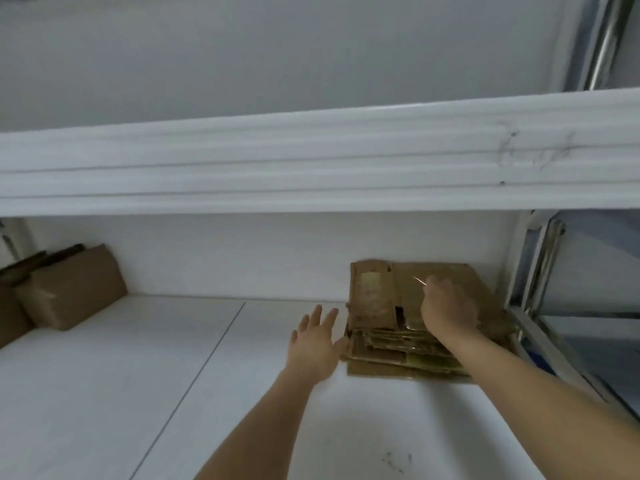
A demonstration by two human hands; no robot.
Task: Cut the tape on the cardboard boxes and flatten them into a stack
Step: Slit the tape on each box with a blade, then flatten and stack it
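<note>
Far left: a couple of still-assembled brown cardboard boxes [71, 287] sit shoved against the back wall on the white shelf surface [138, 375]; flaps look closed, so no idea what's inside.
Left hand [317, 342]: fingers straight and spread fairly wide, holding nothing, thumb side just touching the left edge of the pile.
Pile: a stack of flattened brown cardboard sheets [377, 306] lies in the back right corner of the shelf, edges a bit ragged and uneven.
Labels: there's a pale yellowish sticker patch [372, 292] on the top sheet, way too blurry to read.
Right hand [448, 304]: resting on top of the pile, fingers curled around a thin pointed metal blade [419, 280] that sticks out toward the back left, over the top sheet.
Far right: a metal shelf frame [540, 271] just beside the pile.
</note>
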